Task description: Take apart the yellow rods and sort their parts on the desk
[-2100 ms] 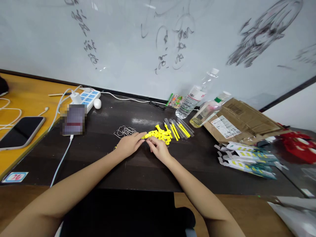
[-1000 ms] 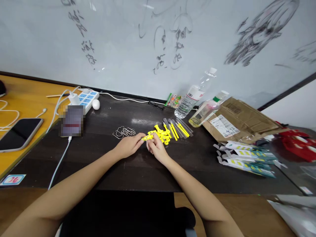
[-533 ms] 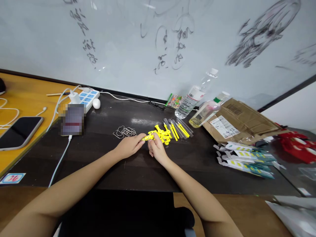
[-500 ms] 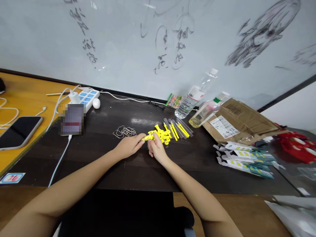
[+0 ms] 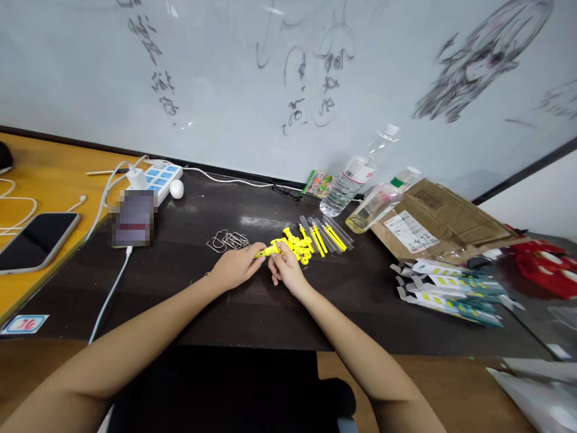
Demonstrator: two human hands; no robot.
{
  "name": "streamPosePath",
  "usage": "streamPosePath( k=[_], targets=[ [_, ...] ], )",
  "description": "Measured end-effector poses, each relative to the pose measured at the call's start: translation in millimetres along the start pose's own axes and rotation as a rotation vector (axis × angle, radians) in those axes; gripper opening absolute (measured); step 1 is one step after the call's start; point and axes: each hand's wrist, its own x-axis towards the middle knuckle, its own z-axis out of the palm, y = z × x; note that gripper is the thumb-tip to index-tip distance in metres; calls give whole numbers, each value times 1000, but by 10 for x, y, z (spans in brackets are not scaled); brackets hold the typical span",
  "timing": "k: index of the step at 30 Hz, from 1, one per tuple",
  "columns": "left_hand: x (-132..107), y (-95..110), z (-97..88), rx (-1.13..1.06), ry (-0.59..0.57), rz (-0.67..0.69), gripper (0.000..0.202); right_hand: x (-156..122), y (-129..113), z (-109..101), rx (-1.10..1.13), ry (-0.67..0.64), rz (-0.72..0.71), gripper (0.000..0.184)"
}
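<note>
Both forearms are bare, with no sleeves in view. The left hand point(image 5: 235, 269) and right hand point(image 5: 287, 272) wear nothing (no gloves, rings, watch).

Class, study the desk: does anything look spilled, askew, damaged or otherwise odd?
Two bottles lean or lie tilted rather than upright: the clear water bottle and the bottle of yellowish liquid against the cardboard box. Nothing looks spilled. Both hands pinch a small yellow piece.

- Just beyond the fingertips point(image 5: 276, 255): a heap of yellow parts point(image 5: 295, 245) and clear sleeves point(image 5: 327, 236) blocks the way.
- Left of them: wire clips point(image 5: 228, 240) (small, flat).
- Toward the wrists: bare dark table point(image 5: 252, 313), free passage.
</note>
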Motion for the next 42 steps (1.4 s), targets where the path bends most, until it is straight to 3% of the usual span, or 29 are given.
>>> streamPosePath(
  k=[13, 17, 25, 35, 42],
  targets=[
    [-3, -30, -56, -155, 25, 21, 33, -49, -25, 0, -7, 19, -104, 19],
    [-14, 1, -67, -91, 66, 54, 37, -67, -27, 2, -49, 15, -124, 21],
    [2, 18, -14, 2, 79, 119, 42, -50, 41, 37, 12, -2, -101, 21],
    [0, 94, 67, 110, 108, 39, 41, -40, -31, 142, 169, 100, -42, 23],
    [-5, 97, 69, 103, 121, 37, 40, -29, -64, 123, 195, 83, 29, 25]
  ],
)
